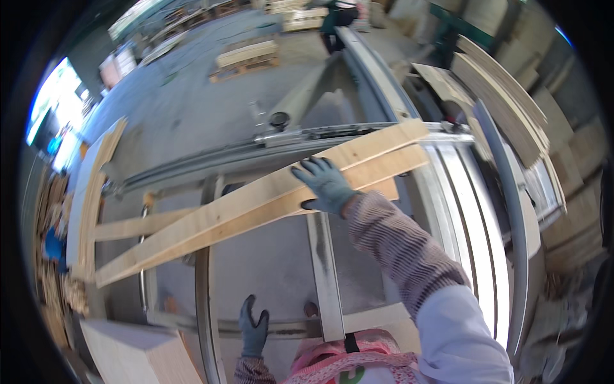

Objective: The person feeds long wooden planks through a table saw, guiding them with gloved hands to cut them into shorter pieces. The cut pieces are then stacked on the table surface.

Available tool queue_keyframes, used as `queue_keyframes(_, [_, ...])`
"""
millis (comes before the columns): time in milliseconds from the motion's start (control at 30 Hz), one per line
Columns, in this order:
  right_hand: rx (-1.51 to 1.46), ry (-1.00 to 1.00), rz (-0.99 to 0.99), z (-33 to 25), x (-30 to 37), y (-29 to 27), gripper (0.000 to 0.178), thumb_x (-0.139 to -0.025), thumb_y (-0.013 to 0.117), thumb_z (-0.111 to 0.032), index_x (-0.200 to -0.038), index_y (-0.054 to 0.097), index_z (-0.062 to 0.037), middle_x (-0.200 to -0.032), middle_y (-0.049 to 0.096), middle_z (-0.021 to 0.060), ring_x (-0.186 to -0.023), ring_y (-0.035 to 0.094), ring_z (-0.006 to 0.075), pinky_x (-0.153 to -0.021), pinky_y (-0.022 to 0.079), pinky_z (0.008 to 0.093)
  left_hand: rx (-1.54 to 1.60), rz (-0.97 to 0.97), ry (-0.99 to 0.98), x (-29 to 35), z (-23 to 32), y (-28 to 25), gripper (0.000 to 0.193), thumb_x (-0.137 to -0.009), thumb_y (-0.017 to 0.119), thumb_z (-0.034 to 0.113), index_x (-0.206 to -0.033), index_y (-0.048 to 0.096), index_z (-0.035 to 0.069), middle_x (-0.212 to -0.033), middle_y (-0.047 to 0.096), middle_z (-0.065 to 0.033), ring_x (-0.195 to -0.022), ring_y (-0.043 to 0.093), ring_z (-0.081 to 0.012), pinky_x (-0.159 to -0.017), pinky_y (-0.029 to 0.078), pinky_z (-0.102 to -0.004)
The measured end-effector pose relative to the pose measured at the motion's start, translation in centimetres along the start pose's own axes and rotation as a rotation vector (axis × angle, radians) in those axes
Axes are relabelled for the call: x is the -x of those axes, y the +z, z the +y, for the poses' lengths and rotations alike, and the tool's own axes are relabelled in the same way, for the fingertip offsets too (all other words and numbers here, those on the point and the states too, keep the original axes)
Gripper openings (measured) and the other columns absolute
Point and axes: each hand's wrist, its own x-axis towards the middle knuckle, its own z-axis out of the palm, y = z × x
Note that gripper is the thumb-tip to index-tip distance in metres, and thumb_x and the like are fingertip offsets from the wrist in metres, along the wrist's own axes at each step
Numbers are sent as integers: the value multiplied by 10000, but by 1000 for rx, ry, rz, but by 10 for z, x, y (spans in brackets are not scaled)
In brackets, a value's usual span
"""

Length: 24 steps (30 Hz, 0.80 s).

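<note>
Head view: your right hand (327,184), in a grey glove, lies flat on the upper wooden plank (256,198), fingers spread open over its top face, thumb hooked at the near edge. The plank runs diagonally across the metal saw table frame (326,275), stacked on a second plank (377,171) just beneath. Your left hand (254,328), gloved too, hangs low near the frame's front rail, fingers loosely open, holding nothing. More boards (505,96) are stacked at the right.
</note>
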Motion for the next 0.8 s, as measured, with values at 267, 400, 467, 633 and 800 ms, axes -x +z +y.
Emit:
queue_keyframes(267, [178, 63, -420, 9, -53, 46, 972, -578, 624, -689, -1310, 369, -102, -1242, 444, 143, -1169, 385, 307, -984, 277, 440, -689, -125, 430, -157, 11, -106, 833, -646, 735, 285, -1317, 322, 18, -1330, 346, -173, -1268, 265, -338, -1055, 170, -461])
queue_keyframes(400, [188, 244, -719, -13, -81, 32, 956, -533, 631, -710, -1267, 431, -131, -1121, 512, 138, -1115, 414, 311, -943, 299, 425, -667, -87, 426, -264, -26, -114, 761, -728, 673, 357, -1310, 324, 12, -1329, 354, -178, -1269, 272, -328, -1063, 159, -441])
queue_keyframes(467, [217, 200, -633, -12, -69, 41, 946, -523, 645, -701, -1254, 442, -134, -1110, 513, 134, -1102, 422, 314, -950, 287, 435, -677, -79, 412, -302, -31, -106, 694, -768, 634, 378, -1288, 361, 9, -1310, 383, -184, -1258, 298, -323, -1060, 170, -433])
queue_keyframes(633, [119, 222, -588, -15, -29, 56, 904, -529, 689, -633, -1247, 429, -149, -1142, 498, 146, -1116, 424, 311, -970, 261, 433, -803, -216, 353, -326, -39, -85, 576, -786, 597, 417, -1168, 489, -1, -1179, 492, -199, -1163, 407, -322, -1012, 263, -427])
queue_keyframes(800, [73, 278, -538, -24, -9, 53, 898, -521, 698, -596, -1248, 417, -150, -1071, 511, 116, -1037, 463, 275, -895, 318, 404, -762, -144, 494, -322, -41, -85, 542, -760, 630, 408, -1101, 520, 1, -1082, 524, -176, -1033, 461, -339, -919, 350, -417])
